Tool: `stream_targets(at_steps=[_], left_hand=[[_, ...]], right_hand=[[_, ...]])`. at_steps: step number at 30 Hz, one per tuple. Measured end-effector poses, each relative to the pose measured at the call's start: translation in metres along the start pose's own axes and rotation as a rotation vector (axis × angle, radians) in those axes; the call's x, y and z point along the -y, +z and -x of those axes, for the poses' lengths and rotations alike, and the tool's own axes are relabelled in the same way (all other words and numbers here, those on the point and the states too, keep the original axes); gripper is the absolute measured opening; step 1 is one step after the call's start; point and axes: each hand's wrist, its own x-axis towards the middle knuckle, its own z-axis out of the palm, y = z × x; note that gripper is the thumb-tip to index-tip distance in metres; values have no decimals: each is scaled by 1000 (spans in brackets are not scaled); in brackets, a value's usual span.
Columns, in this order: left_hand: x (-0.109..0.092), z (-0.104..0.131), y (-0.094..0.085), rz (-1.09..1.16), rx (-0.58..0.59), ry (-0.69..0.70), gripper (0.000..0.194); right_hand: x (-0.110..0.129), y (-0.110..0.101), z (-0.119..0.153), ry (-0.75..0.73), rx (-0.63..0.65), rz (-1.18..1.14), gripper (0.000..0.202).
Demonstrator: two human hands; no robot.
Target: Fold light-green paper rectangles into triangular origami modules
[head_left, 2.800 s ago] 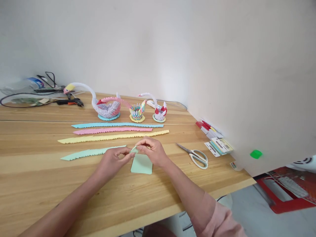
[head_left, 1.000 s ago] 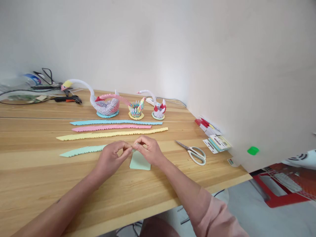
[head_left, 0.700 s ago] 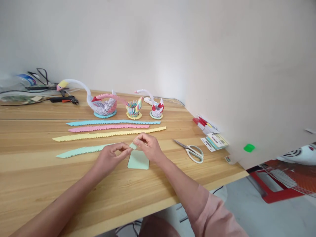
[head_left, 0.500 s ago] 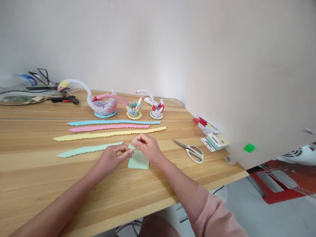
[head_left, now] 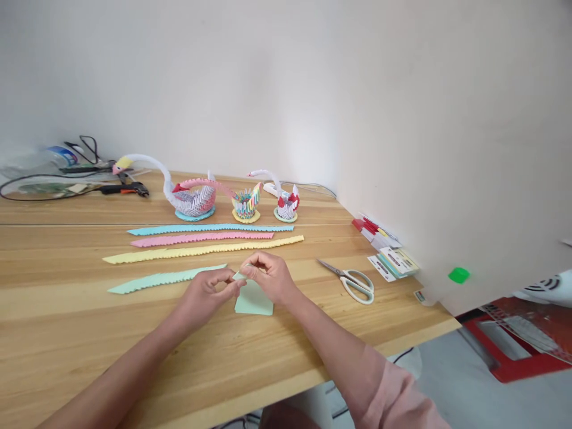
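Observation:
Between both hands is a small folded piece of pale green paper (head_left: 240,276), largely covered by the fingers. My left hand (head_left: 212,292) pinches its lower side with thumb and forefinger. From the right, my right hand (head_left: 268,275) grips the upper part, thumb in front and fingers curled over. Just below the hands lies a stack of pale green paper squares (head_left: 254,300), partly hidden by the right hand. A green pleated paper strip (head_left: 161,280) runs to the left, its right end close behind my left hand.
Blue (head_left: 210,229), pink (head_left: 201,239) and yellow strips (head_left: 201,251) lie farther back. Behind them stand paper swans (head_left: 195,199). White-handled scissors (head_left: 357,286) lie right, near paper packs (head_left: 393,263) by the wall. A glue gun (head_left: 123,189) sits back left.
The whole view has shifted slightly, so things appear a little lower and to the right. Both hands still hold the green paper, with only a small change in the fingers.

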Motion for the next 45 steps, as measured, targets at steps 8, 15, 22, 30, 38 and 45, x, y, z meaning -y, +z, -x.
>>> stream_targets(at_steps=[8,15,22,30,38,45], left_hand=[[-3,2,-9,-1,11,15,27],[-8,2,-13,-84,-105,31,26],[-3,0,-12,216,13,-87,23],[4,-1,-9,782,225,-229,16],[9,-4,-10,873,42,-226,16],[7,-5,-10,946,-37,-204,14]], right_hand=[[-2,-1,-1,11,0,4,16],[-2,-4,-2,23,7,5,17],[-1,-7,-3,-22,-50,26,13],[-1,-5,0,-108,-23,80,14],[-2,-9,-4,-556,-29,498,31],[-2,-8,-4,-622,-21,671,30]])
